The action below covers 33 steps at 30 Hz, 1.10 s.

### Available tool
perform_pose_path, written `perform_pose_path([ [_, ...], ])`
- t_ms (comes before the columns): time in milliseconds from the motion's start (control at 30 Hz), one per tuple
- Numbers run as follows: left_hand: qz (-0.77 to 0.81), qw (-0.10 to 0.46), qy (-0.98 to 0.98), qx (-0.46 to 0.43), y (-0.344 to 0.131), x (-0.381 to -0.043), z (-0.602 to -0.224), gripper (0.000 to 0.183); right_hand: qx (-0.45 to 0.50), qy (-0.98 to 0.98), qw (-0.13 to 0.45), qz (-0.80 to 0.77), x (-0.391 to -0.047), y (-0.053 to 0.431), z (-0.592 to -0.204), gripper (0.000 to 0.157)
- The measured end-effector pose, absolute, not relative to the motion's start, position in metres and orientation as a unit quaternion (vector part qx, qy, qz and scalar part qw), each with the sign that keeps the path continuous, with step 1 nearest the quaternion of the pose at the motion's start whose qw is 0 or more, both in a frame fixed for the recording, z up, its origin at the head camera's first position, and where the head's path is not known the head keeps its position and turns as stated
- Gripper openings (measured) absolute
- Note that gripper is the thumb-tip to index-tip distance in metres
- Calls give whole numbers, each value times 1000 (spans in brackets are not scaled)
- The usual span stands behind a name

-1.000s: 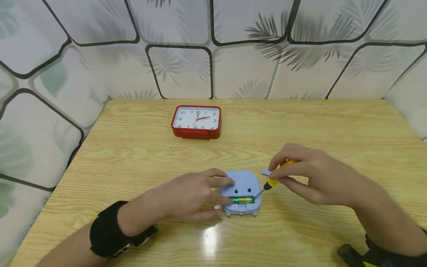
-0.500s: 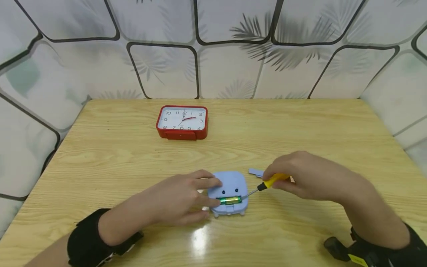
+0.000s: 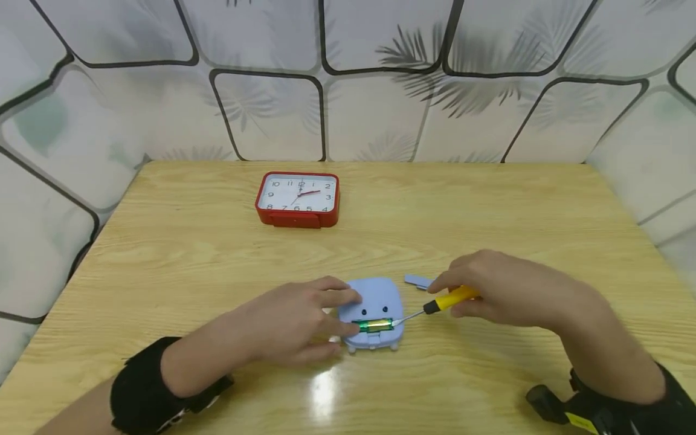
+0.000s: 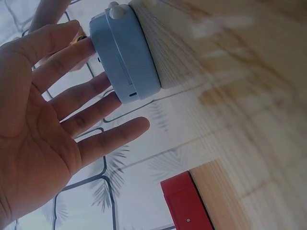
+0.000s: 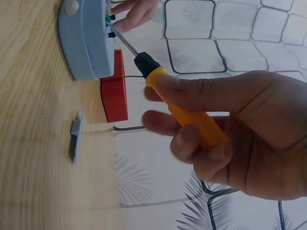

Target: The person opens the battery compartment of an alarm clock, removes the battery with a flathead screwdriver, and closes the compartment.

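A light-blue rounded device with small white feet lies back-up on the table, its battery slot uncovered. In the slot sits a green and gold battery. My left hand rests its fairly straight fingertips on the device's left side, one of them at the battery's left end. My right hand grips a screwdriver by its yellow handle, fingers curled round it in the right wrist view. The screwdriver's metal tip reaches the battery's right end; whether it touches the battery or the slot wall is too small to tell.
A small light-blue cover lies on the table just behind the right fingers. Farther back stands a red alarm clock. A patterned wall rises along the table's back edge.
The head view has swung slightly, moving everything left in it. My right hand has lowered and the screwdriver lies flatter, its tip still at the battery's right end. The left hand keeps its place.
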State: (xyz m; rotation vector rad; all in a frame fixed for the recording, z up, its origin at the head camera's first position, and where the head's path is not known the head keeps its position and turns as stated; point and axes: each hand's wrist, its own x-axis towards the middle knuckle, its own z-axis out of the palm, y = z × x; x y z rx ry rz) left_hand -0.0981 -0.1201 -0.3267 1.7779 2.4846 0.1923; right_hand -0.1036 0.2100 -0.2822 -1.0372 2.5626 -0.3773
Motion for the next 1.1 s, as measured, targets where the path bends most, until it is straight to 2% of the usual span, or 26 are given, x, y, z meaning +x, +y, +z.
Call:
perform_pose_path([
  [233, 75, 44, 820, 566, -131, -96, -327, 29, -449, 870, 34, -202, -104, 197, -282, 19],
  [400, 88, 39, 817, 569, -129, -96, -329, 30, -478, 853, -50, -200, -102, 197, -282, 20],
  [467, 87, 38, 815, 572, -126, -97, -331, 31, -486, 848, -65, -202, -101, 199, -282, 21],
  [567, 89, 34, 811, 578, -122, -98, -331, 31, -495, 841, -87, -201, -98, 200, -281, 7],
  [733, 86, 32, 806, 585, -120, -100, -330, 31, -500, 834, -134, -190, -93, 195, -280, 41],
  [933, 85, 36, 807, 584, -118, -100, -328, 30, -507, 822, -194, -172, -84, 185, -281, 40],
  [1033, 84, 43, 810, 579, -118, -100, -327, 31, -502, 821, -192, -192, -82, 176, -284, 35],
  [1100, 81, 44, 812, 577, -119, -100, -328, 31, -497, 822, -171, -218, -82, 170, -286, 31],
])
